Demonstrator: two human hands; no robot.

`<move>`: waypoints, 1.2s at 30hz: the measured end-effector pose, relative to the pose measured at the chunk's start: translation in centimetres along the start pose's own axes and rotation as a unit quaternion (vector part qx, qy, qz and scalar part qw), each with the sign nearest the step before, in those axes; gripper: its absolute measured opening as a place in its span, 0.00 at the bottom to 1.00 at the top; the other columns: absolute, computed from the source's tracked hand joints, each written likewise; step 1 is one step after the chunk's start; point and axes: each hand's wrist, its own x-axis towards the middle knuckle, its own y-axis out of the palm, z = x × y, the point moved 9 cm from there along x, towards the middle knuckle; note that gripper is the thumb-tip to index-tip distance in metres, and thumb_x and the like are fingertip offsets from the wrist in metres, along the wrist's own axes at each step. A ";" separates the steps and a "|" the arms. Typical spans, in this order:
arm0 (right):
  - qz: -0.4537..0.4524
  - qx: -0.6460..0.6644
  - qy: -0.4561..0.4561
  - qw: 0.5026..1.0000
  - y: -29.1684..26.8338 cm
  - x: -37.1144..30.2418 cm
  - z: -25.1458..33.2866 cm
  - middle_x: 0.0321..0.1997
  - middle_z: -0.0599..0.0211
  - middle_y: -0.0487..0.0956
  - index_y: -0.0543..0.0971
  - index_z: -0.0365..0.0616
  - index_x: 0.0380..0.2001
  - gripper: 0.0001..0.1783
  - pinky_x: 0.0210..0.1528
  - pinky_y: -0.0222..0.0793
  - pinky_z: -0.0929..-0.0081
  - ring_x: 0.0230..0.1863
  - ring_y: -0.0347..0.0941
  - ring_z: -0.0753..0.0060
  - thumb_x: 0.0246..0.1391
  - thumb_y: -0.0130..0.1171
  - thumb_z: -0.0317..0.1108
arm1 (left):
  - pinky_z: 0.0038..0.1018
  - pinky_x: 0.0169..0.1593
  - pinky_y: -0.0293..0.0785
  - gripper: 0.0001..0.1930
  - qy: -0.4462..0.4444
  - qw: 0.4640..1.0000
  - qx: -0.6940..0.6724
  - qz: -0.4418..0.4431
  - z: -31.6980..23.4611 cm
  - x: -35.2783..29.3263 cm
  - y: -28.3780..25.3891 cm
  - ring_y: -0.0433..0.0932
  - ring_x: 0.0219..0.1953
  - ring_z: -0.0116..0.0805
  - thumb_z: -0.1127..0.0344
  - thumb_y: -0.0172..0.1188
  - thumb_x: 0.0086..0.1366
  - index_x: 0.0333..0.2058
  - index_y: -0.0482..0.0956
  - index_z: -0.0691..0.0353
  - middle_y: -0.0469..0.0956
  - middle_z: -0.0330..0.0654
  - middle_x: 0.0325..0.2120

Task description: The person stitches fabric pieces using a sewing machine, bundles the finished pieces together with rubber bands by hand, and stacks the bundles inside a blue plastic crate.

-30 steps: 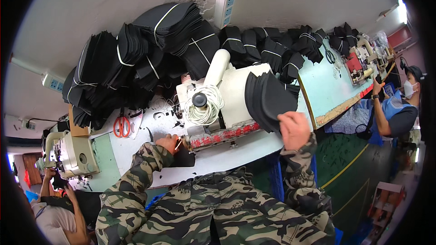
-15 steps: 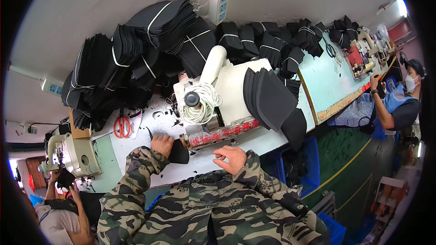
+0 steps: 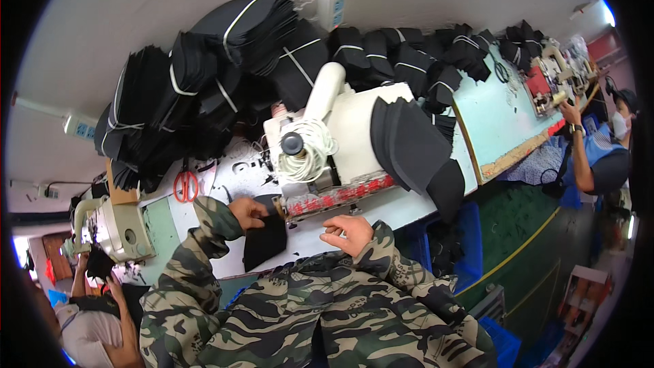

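Observation:
At the end of the cream sewing machine (image 3: 354, 123), a black cut piece of material (image 3: 264, 245) hangs toward me over the white tabletop. My left hand (image 3: 248, 214) has its fingers closed on this piece, right beside the machine's working end. My right hand (image 3: 349, 234) hovers in front of the machine's red-marked arm, fingers loosely bent and apart, holding nothing. A fanned stack of black pieces (image 3: 412, 146) lies on the machine's right side, its lowest piece hanging past the table edge. Coiled white cord (image 3: 312, 157) rests on top of the machine.
Tied bundles of black pieces (image 3: 248, 31) are heaped along the wall. Orange-handled scissors (image 3: 185, 186) lie at the left. A blue crate (image 3: 469, 249) stands below the table's right side. Co-workers sit at a left machine (image 3: 122, 232) and a right machine (image 3: 552, 88).
My left hand has shifted slightly, and the black piece now extends further toward me below it. My right hand has barely moved. The co-worker's hand at right has risen to the machine.

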 end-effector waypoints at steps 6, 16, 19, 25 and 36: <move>-0.039 0.086 0.025 0.995 0.5 1.9 0.6 0.29 0.56 0.79 0.77 0.34 0.33 0.16 0.29 0.69 0.75 0.26 0.75 0.69 0.51 0.59 0.39 | 0.16 0.34 0.65 0.11 -0.005 0.975 -0.223 0.002 -8.6 0.6 0.6 0.68 0.30 0.17 0.71 0.51 0.63 0.43 0.72 0.68 0.74 0.33 0.27; -0.173 -0.080 -0.029 0.981 -5.3 3.3 3.3 0.24 0.59 0.79 0.79 0.39 0.28 0.07 0.27 0.70 0.75 0.23 0.76 0.67 0.46 0.61 0.31 | 0.21 0.31 0.66 0.13 -0.049 0.975 -0.206 -0.069 -6.6 3.3 -0.9 0.67 0.24 0.18 0.63 0.52 0.64 0.32 0.77 0.69 0.73 0.32 0.20; -0.174 -0.111 -0.030 0.978 -6.7 3.2 4.1 0.25 0.59 0.79 0.79 0.38 0.29 0.08 0.27 0.70 0.75 0.23 0.76 0.67 0.45 0.61 0.31 | 0.19 0.36 0.66 0.12 -0.063 0.980 -0.184 -0.043 -5.3 3.9 -0.5 0.67 0.30 0.17 0.65 0.52 0.64 0.37 0.76 0.70 0.75 0.31 0.26; -0.178 -0.182 -0.065 0.965 -8.2 3.5 5.1 0.27 0.61 0.77 0.77 0.41 0.34 0.14 0.31 0.69 0.70 0.28 0.74 0.62 0.42 0.62 0.34 | 0.24 0.33 0.67 0.11 0.029 0.973 -0.218 -0.065 -8.4 5.3 -1.2 0.69 0.25 0.22 0.65 0.53 0.62 0.35 0.77 0.69 0.76 0.35 0.22; -0.135 -0.285 -0.052 0.948 -7.2 3.4 5.1 0.27 0.60 0.75 0.77 0.43 0.31 0.10 0.34 0.67 0.62 0.32 0.73 0.55 0.43 0.60 0.34 | 0.25 0.30 0.72 0.12 0.205 0.954 -0.087 -0.201 -14.8 4.6 -4.0 0.74 0.28 0.29 0.71 0.53 0.58 0.42 0.73 0.63 0.76 0.42 0.27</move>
